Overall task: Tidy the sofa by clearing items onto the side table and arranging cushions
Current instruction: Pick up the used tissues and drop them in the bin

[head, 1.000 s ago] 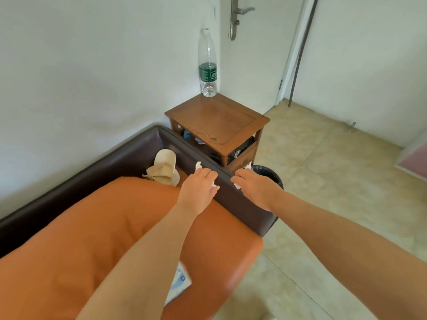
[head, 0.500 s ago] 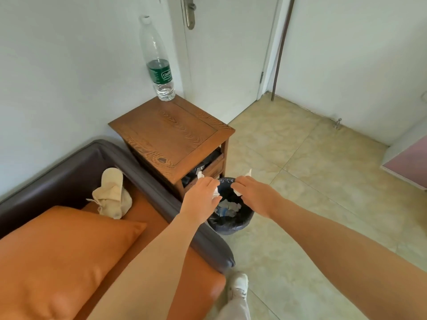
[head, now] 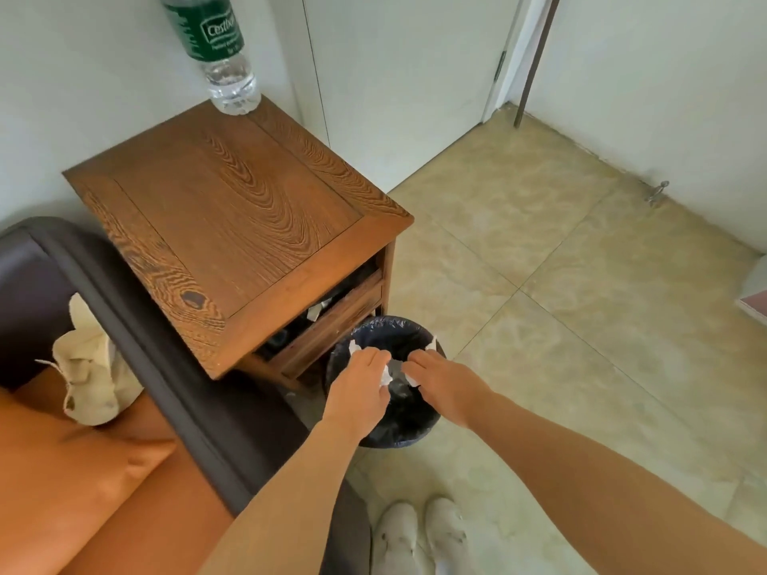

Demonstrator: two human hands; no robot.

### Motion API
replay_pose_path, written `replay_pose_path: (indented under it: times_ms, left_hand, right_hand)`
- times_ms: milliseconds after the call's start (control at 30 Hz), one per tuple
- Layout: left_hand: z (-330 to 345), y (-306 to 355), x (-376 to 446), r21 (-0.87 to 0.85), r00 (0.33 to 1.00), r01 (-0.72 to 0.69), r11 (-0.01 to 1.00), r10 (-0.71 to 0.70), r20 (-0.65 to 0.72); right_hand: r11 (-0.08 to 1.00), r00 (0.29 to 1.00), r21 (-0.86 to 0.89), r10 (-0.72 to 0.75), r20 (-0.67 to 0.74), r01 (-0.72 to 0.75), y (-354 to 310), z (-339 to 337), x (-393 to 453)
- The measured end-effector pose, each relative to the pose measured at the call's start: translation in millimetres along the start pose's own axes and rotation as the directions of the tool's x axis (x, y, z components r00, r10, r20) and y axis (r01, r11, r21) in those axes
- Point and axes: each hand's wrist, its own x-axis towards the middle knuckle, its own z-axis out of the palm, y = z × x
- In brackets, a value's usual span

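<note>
Now, far left, a limp cream cloth (head: 89,375) slumps on the smooth orange cushion (head: 74,462) against the sofa's dark arm (head: 166,346); the grainy wooden table (head: 232,226) carries a clear ribbed bottle (head: 216,47), green label reading "Cestbon"; over the round black-lined bin (head: 392,388) the left hand (head: 359,390) and right hand (head: 446,385) each pinch crumpled white tissue (head: 387,376)

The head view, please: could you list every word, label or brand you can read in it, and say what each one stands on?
"Cestbon": white letters on the green label of the water bottle standing on the side table.
Smaller white lines under that brand name: too small and blurred to read.
Nothing else in view carries readable text.
</note>
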Motion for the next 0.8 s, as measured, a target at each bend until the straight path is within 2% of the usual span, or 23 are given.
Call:
replay_pose_path:
  times_ms: [233,333,467,800]
  left_hand:
    - [60,-35,48,-0.022,0.992,0.126,0.992,-0.126,-0.001]
    - [79,-49,50,-0.053,0.988,0.153,0.987,-0.151,0.037]
    - [97,-59,42,-0.068,0.972,0.214,0.974,-0.205,0.118]
    - [89,-42,20,0.105,0.963,0.246,0.964,-0.256,0.088]
  right_hand:
    - [0.996,0.992,0.013,-0.093,0.081,0.092,48,69,59]
    - [0.992,0.981,0.033,-0.127,0.145,0.124,55,85,71]
    - [0.987,0.957,-0.034,-0.144,0.251,0.157,53,93,71]
    - [0.973,0.962,-0.111,-0.176,0.209,0.202,40,77,55]
